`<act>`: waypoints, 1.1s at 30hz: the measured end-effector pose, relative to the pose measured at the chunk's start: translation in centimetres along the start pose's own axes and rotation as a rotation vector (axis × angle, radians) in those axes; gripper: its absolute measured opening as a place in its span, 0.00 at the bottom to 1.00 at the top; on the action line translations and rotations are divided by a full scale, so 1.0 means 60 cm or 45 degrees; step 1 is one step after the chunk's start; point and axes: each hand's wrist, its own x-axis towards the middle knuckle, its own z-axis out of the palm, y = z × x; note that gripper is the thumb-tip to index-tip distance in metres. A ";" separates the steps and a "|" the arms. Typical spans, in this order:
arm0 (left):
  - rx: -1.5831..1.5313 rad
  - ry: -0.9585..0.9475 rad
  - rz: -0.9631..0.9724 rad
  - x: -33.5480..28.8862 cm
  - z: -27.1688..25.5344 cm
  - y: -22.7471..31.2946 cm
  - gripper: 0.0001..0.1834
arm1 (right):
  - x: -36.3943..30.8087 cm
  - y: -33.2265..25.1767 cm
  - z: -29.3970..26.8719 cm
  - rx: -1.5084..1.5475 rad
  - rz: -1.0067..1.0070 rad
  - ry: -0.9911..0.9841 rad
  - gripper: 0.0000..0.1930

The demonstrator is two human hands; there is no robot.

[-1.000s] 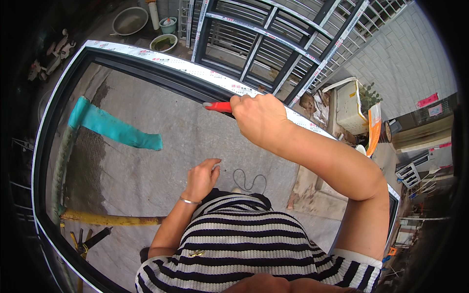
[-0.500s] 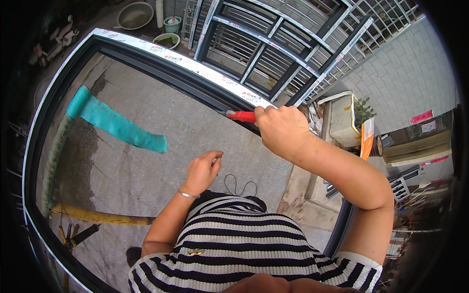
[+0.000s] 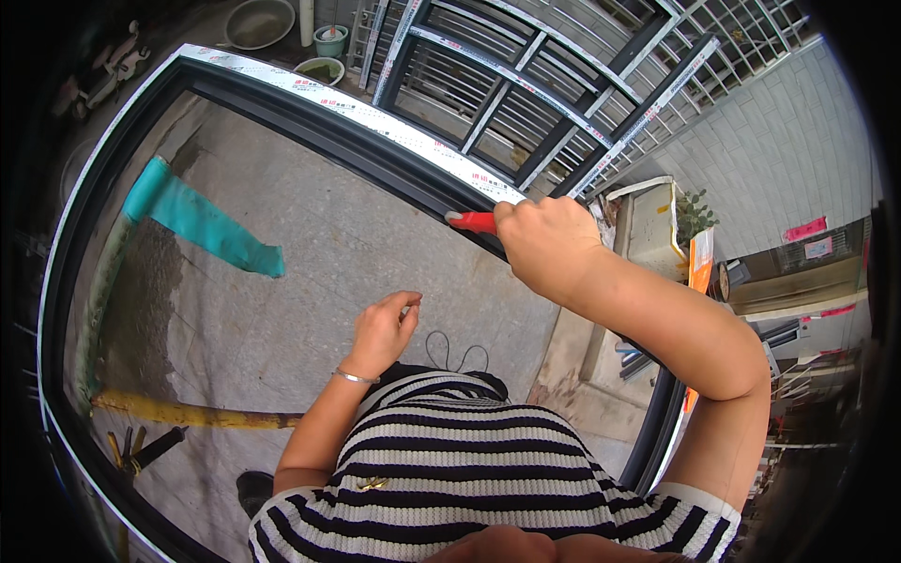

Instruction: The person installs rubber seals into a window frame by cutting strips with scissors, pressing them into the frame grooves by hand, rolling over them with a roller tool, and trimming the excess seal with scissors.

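Red lettering (image 3: 490, 178) on white frame film (image 3: 399, 129)

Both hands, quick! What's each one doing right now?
Left hand: loosely open and curled, with nothing seen in it.
Right hand: closed, holding a red tool.

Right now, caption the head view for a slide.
Right hand grips a red tool at a dark frame; left hand hangs loosely curled, seemingly empty.
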 end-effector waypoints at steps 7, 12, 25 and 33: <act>0.042 0.010 0.013 -0.006 -0.011 -0.011 0.11 | 0.095 -0.040 -0.030 0.052 -0.087 0.160 0.07; 0.056 0.060 -0.079 -0.017 -0.041 -0.028 0.10 | 0.187 -0.081 -0.070 0.027 -0.204 0.264 0.07; 0.006 0.193 -0.134 -0.022 -0.070 -0.077 0.10 | 0.149 -0.072 -0.148 -0.169 -0.137 -0.213 0.09; 0.052 0.198 -0.055 -0.013 -0.057 -0.076 0.09 | 0.185 -0.090 -0.145 -0.152 -0.162 -0.072 0.10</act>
